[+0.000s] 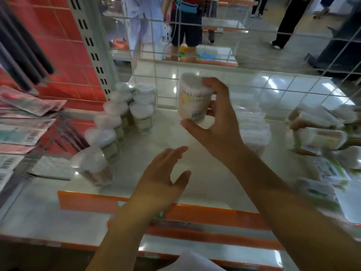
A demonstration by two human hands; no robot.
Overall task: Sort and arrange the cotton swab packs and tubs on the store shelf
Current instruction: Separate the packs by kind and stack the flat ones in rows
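Observation:
My right hand (216, 124) grips a clear tub of cotton swabs (192, 96) with a white lid, held upright above the middle of the white shelf (205, 173). Below it, my left hand (166, 173) hovers over the shelf with fingers loosely spread, holding nothing. Several swab tubs (117, 122) stand in rows at the shelf's left side, running from the back toward the front. A flat stack of clear swab packs (252, 124) lies just behind my right wrist. More tubs and packs (320, 133) lie jumbled at the right end.
An orange price rail (195, 212) edges the shelf front. A wire grid (214, 79) backs the shelf, with people's legs visible through it. A slotted upright post (93, 53) and hanging flat packets (25, 122) are at the left. A lower shelf (195, 249) shows beneath.

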